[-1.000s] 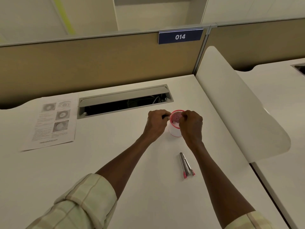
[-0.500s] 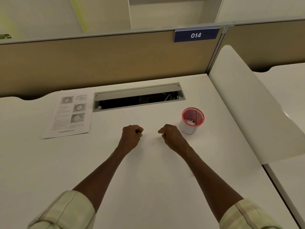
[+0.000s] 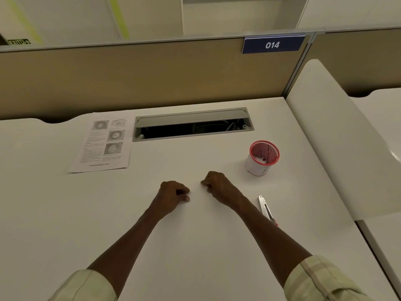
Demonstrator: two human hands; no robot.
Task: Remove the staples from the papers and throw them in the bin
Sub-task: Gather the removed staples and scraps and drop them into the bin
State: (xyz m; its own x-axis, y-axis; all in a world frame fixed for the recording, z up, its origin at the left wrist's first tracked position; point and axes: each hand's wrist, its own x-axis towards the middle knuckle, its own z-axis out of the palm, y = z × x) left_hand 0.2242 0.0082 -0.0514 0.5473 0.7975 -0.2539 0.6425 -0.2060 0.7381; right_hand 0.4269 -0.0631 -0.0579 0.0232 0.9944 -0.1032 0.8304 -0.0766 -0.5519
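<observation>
On smooth white desk [image 3: 195, 246] — cylindrical red-rimmed mesh bin [image 3: 262, 157], flat papers [image 3: 102, 144].

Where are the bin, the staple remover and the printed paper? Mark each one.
bin [image 3: 258, 168]: head view, on its white outer wall below the red rim.
staple remover [image 3: 264, 207]: head view, on its metal body beside the right forearm.
printed paper [image 3: 95, 157]: head view, on the text block, lower left of the sheet.

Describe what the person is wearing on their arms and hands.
Both hands, left and right, are bare: no gloves, rings or watch visible. The forearms are bare too. Pale yellow-green sleeves with faint lighter stripes, left sleeve and right sleeve, are pushed up towards the elbows.
</observation>
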